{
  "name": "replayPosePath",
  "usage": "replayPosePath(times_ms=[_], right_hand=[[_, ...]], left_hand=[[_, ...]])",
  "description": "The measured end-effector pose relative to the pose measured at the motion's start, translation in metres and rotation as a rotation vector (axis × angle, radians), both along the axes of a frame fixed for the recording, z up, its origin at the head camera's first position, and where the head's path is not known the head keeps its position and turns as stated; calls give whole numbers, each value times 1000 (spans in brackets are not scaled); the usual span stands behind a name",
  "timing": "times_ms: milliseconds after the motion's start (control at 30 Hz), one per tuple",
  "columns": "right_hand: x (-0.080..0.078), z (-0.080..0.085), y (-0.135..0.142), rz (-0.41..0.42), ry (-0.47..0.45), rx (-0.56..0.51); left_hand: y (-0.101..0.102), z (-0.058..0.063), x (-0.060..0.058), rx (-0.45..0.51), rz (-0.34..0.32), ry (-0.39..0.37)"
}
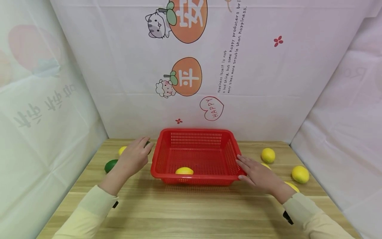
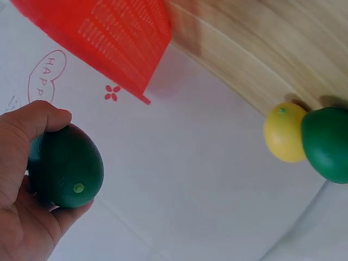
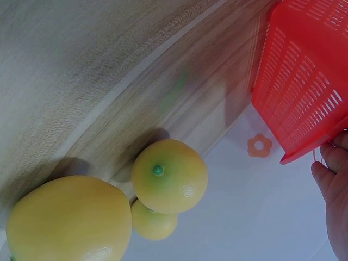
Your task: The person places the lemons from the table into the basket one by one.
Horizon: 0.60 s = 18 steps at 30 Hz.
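Left hand [image 1: 135, 156]: thumb and curled fingers pinch a dark green, smooth, egg-shaped fruit [image 2: 68, 166], apparently raised above the pale wood-grain worktop [image 1: 191, 212].
Red rectangular perforated plastic basket [image 1: 194, 176]: just right of the left hand, between the two hands.
Right hand [image 1: 258, 172]: fingers extended and resting on the basket's rim beside it, thumb spread apart towards the front corner; holds no fruit.
Oval bright yellow fruit [image 1: 184, 170]: inside the basket, right of the left hand.
Loose by left hand: second dark green rounded fruit [image 1: 110, 165] and small round yellow fruit [image 1: 122, 150], both to its left.
Loose by right hand: four rounded yellow fruits [image 1: 268, 155], beside and beyond it.
Step in hand: judged a transfer of the held fruit towards the basket, right hand seemingly steadying.
Next move: likely calls for the left hand to travel right, over the rim, then loosen.
Left wrist view: shows the held fruit's rounded body and pale stem spot; head view leaves a dark sliver.
Head view: alone shows the fruit inside the basket; wrist views give outer walls.
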State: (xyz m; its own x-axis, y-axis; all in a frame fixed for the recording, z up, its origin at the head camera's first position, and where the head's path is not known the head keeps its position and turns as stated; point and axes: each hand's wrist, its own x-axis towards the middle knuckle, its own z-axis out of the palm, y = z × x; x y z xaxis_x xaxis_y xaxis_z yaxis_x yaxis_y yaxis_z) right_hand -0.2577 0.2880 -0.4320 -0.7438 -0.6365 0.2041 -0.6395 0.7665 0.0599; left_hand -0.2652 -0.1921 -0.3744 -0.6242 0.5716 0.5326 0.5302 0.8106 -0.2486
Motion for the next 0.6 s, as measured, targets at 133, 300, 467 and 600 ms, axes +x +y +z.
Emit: replayPosePath(times_ms=[133,300,467,600], right_hand=[[0,0,0,-5,-8,10],[0,0,0,-3,-6,15],[-1,0,0,3,4,12],[-1,-1,0,5,6,12]], left_hand=[[7,2,-3,3,-28,26],[17,5,-6,2,-31,12],[28,9,-9,-6,-14,-48],[35,12,-11,-27,-4,-85]])
